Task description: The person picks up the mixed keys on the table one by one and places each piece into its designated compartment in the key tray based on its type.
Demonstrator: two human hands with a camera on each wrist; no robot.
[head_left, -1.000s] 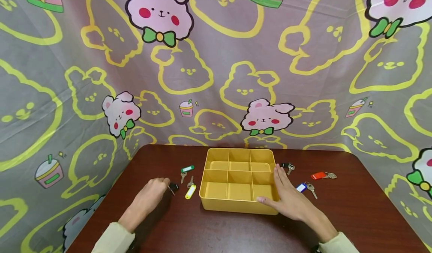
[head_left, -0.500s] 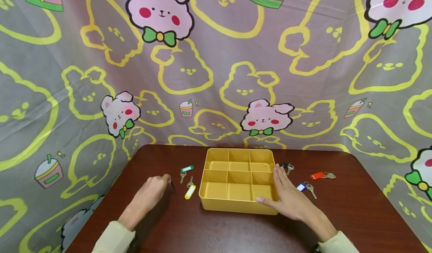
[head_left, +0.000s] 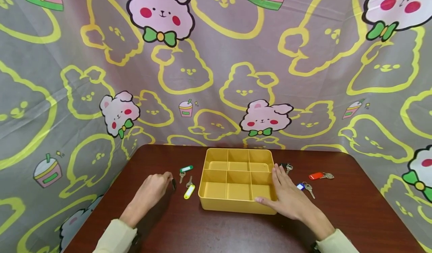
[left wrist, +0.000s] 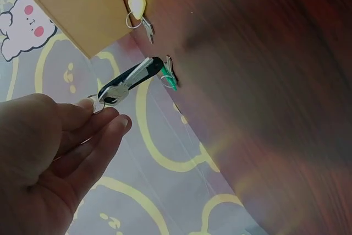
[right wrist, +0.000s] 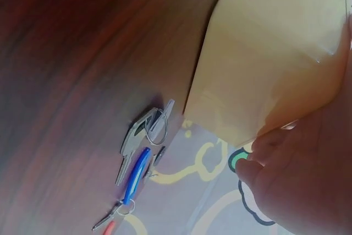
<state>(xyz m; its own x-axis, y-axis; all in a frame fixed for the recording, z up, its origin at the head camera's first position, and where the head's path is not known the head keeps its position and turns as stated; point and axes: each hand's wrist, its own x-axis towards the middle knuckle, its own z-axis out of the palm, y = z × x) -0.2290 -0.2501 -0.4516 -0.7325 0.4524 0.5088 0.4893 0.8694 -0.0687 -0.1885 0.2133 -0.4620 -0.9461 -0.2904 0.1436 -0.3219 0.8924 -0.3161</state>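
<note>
**Left hand pinches black-tagged key by its ring**

It is above the wooden table, left of a green-tagged key, a yellow-tagged key and the yellow six-compartment box. The right hand lies against the box's right side, fingers extended.

No readable text, labels, brands, numbers or signs.

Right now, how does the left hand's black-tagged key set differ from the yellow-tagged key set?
The black-tagged key set is pinched by the left hand; the yellow-tagged key set lies on the table. The yellow-tagged key set is nearer the box than the black-tagged key set. Both combine a tag with a metal key.
</note>
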